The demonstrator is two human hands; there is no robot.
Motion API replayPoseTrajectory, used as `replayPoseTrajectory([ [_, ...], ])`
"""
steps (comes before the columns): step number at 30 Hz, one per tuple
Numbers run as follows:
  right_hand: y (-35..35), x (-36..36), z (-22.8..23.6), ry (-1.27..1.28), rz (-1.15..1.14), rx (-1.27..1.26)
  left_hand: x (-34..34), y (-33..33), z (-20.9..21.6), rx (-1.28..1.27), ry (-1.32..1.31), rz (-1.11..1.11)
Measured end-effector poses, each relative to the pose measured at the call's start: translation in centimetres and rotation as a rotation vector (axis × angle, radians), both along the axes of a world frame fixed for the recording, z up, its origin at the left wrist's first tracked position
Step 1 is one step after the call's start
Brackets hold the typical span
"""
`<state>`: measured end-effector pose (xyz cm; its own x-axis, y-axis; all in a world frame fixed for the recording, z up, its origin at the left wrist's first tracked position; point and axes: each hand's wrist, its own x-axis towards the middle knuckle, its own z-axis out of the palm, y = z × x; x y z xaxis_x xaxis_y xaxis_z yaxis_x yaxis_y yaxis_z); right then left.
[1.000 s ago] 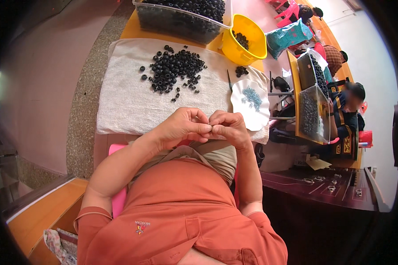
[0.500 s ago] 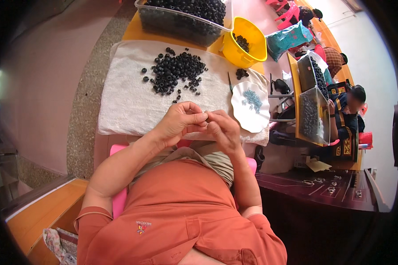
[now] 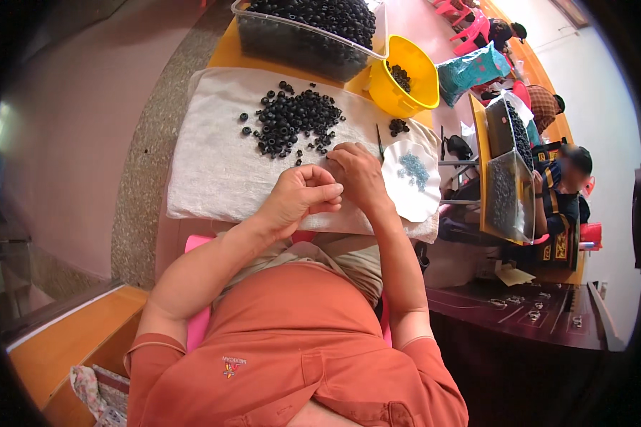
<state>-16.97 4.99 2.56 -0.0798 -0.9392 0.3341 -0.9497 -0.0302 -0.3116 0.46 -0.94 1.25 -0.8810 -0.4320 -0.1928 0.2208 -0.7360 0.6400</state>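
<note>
Left hand: the left hand (image 3: 303, 199) is curled, its fingers (image 3: 329, 192) pinched together on something too small to make out, probably one of the rings.
Right hand: the right hand (image 3: 360, 174) rests on the cloth just beside the left, fingers bent down toward the pile's near edge; whether they grip anything I cannot tell.
Rings: a loose heap of small black rings (image 3: 292, 121) lies on the white cloth (image 3: 214, 171), just beyond both hands, with a few strays around it.
Handling: the rings look light, stiff and smooth, apt to roll or slip; I judge a fingertip pinch across the rim of a single ring the surest hold.
White plate: a plate (image 3: 413, 181) with tiny pale blue bits (image 3: 413, 169) sits just right of the right hand.
Supplies: a clear bin (image 3: 299, 39) full of black rings stands at the far edge of the tabletop (image 3: 224, 53), and a yellow bowl (image 3: 406, 78) with a few more beside it.
Nearby: another person (image 3: 559, 206) sits at the right, well apart.
</note>
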Motion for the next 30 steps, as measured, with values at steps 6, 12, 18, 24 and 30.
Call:
replayPoseTrajectory([
  [6, -1.1, 0.1, 0.6, 0.018, -0.047, 0.112, 0.1, -0.1, 0.2, -0.010, -0.015, 0.003],
  [12, -0.9, -0.1, 0.5, -0.056, -0.065, 0.122, 0.1, -0.1, 0.0, -0.020, -0.033, 0.031],
  [18, 1.1, -1.8, -1.2, -0.681, -0.058, 0.009, 0.0, -0.2, 0.1, -0.035, -0.036, 0.047],
  [24, 2.6, -1.0, -1.4, -1.189, -0.073, 0.016, 0.0, -0.2, 0.1, -0.056, -0.066, 0.055],
  [30, 3.3, 0.1, -1.0, -1.389, 0.053, -0.018, 0.0, -0.2, 0.2, -0.070, -0.086, 0.060],
])
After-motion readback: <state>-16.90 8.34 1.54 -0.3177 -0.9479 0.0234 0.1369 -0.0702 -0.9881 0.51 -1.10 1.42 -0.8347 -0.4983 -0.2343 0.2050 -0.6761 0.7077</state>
